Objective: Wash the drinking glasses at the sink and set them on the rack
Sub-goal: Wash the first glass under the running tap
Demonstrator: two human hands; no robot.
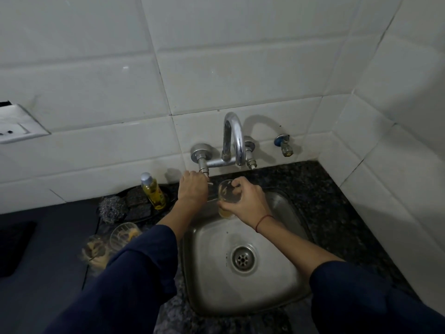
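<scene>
My right hand (246, 200) grips a clear drinking glass (226, 191) with yellowish residue at its bottom, held tilted over the back of the steel sink (212, 268), just below the curved tap spout (237, 138). My left hand (192, 188) is closed around the left tap handle (209, 181) under the left wall valve. No water stream is visible. Two more dirty glasses (124, 235) (95, 249) stand on the counter left of the sink, partly hidden by my left sleeve.
A yellow dish-soap bottle (153, 192), a steel scourer (112, 209) and dark sponges (137, 201) sit on a tray at the back left. A small angle valve (284, 144) sticks out of the tiled wall at right. Speckled granite counter (337, 206) surrounds the sink.
</scene>
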